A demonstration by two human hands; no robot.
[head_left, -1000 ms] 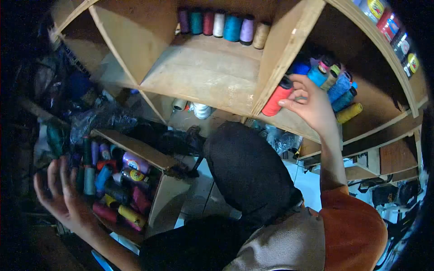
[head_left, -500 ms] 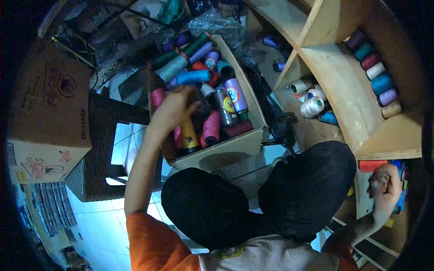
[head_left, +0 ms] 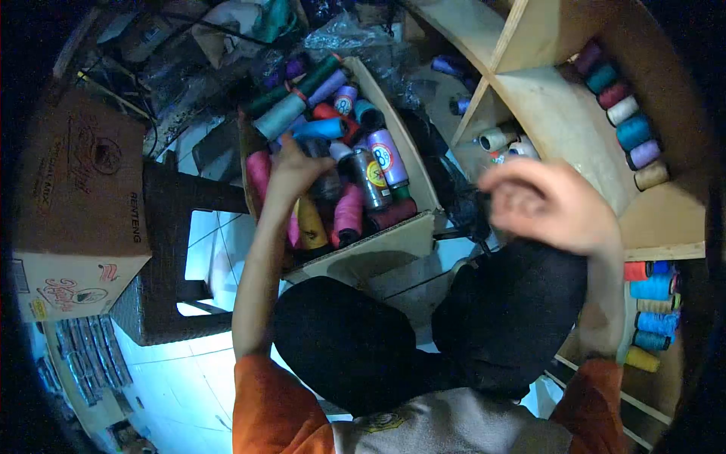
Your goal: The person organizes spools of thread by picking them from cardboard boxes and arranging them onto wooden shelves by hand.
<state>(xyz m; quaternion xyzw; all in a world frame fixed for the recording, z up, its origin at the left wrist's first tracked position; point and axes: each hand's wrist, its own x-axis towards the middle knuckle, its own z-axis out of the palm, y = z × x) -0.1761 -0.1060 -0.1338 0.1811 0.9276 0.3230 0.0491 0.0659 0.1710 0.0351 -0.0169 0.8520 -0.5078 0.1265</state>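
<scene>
Left of the open spool box [head_left: 401,240], on the brown carton [head_left: 76,197]: reads "RENTENG" along the edge nearest the box and, fainter and farther from it, apparently "SPECIAL MIX". Also carries script lettering beside round emblems [head_left: 107,155], too slanted and dim to make out. Inside the box, on a large lilac spool [head_left: 389,160]: shows "88", ringed in red. On a smaller lilac spool [head_left: 345,99]: bears a similar label, digits uncertain. On a black spool [head_left: 368,185]: wears a yellow label [head_left: 376,174], too small to read.
</scene>
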